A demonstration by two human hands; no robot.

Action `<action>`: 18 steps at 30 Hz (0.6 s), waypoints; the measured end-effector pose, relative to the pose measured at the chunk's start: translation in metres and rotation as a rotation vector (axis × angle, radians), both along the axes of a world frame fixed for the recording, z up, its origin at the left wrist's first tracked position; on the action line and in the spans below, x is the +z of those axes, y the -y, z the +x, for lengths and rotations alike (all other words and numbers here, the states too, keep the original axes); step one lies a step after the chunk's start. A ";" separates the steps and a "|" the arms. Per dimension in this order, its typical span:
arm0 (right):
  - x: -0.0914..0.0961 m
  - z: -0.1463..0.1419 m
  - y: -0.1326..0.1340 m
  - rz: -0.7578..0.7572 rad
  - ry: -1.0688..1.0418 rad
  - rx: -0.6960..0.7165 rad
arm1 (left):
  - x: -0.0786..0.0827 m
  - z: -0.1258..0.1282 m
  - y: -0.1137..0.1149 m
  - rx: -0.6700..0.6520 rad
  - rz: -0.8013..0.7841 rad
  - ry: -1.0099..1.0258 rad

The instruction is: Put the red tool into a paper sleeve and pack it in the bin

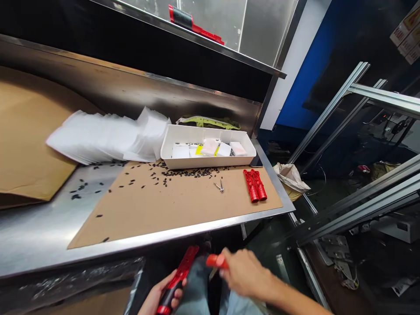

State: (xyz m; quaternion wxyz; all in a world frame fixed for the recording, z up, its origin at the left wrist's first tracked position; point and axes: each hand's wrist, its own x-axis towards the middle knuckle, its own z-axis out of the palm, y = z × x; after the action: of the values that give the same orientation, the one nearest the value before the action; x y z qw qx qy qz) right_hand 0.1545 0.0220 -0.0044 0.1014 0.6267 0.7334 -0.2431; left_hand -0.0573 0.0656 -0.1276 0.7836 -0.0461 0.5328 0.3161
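– Steel desk [42, 227] across the middle, dark floor and metal frames on the right. Where's the piece being handled?
– Bottom centre, below the desk's front edge: a red-and-black part [186, 264], tilted. The left hand [166, 291] has its fingers curled around the black grip; the lower end meets the frame's bottom edge.
– And the right hand [246, 273]?
– Just beside it, fingers closed on a red-handled object [215, 261]. It's motion-blurred, so I can't tell what it is, nor how each finger sits.
– What's on the desk?
– A brown cardboard sheet [164, 210] carrying small pliers [220, 188] near its middle and two red shells [252, 186] side by side towards the right. Behind them, a white tray [203, 163] holds pale packets, too small to make out properly, with black bits [193, 173] scattered along its front.
– Any writing?
– Upper right, boxes [407, 37] bear reddish print, too blurred to read; the frame cuts them off. Left, a large brown carton [33, 131] is cut off too, partly covered by white sheets [98, 136].
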 end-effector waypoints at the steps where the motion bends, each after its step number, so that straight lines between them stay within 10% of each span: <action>1: 0.001 0.001 0.000 0.012 0.013 -0.019 | 0.000 0.000 0.000 -0.015 0.000 -0.006; 9: 0.001 0.016 0.010 -0.022 -0.018 0.008 | -0.012 -0.001 -0.001 -0.119 0.147 -0.208; 18: 0.025 0.045 0.034 -0.055 -0.033 -0.041 | -0.016 0.002 0.017 -0.208 0.662 -0.785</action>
State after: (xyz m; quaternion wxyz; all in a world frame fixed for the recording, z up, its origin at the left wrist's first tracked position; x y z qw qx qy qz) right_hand 0.1995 -0.0124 0.0202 0.1017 0.6344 0.7150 -0.2755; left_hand -0.0557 0.0489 -0.1439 0.5246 0.3794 0.6598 0.3814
